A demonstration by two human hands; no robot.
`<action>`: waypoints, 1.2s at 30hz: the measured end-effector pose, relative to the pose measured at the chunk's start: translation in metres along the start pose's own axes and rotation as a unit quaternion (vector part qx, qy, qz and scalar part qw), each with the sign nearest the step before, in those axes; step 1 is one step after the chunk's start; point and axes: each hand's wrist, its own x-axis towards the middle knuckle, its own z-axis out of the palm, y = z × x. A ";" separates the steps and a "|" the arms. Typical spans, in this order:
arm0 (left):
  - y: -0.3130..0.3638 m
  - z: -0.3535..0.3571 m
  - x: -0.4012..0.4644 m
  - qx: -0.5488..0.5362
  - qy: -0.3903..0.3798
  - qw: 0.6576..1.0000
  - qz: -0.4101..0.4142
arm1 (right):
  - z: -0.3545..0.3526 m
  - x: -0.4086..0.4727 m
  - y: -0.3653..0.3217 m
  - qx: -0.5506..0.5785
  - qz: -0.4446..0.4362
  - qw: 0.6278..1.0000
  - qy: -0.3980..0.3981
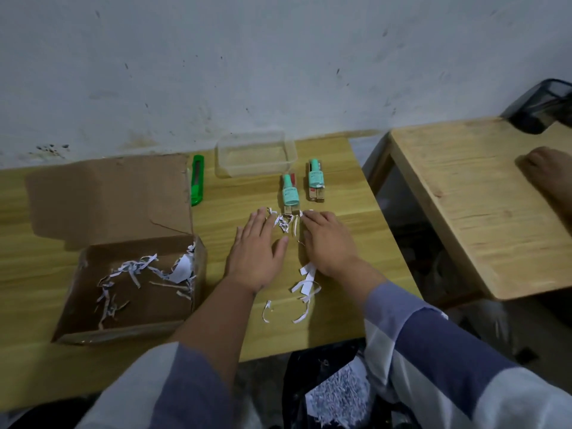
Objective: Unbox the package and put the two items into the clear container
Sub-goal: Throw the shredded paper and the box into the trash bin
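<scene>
Two teal bottles, each on a small box, lie on the wooden table: the nearer one (290, 193) and the farther one (316, 178). Behind them stands the clear container (223, 156), with nothing in it. The opened cardboard box (93, 305) sits at the left, flap back, holding paper shreds. My left hand (257, 255) and my right hand (328, 243) lie flat, palms down, on the table just in front of the nearer bottle, with a small heap of paper shreds (286, 224) between their fingertips. Neither hand holds anything.
A green utility knife (197, 181) lies between the box flap and the container. More paper strips (305, 286) lie near my right wrist. A black bag of shreds (334, 394) sits below the table's front edge. A second wooden table (464, 196) stands to the right with a black mesh holder (541, 106).
</scene>
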 end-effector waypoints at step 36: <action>0.009 0.005 0.000 0.075 -0.024 0.996 0.029 | -0.028 0.081 -0.028 0.151 0.145 0.977 0.035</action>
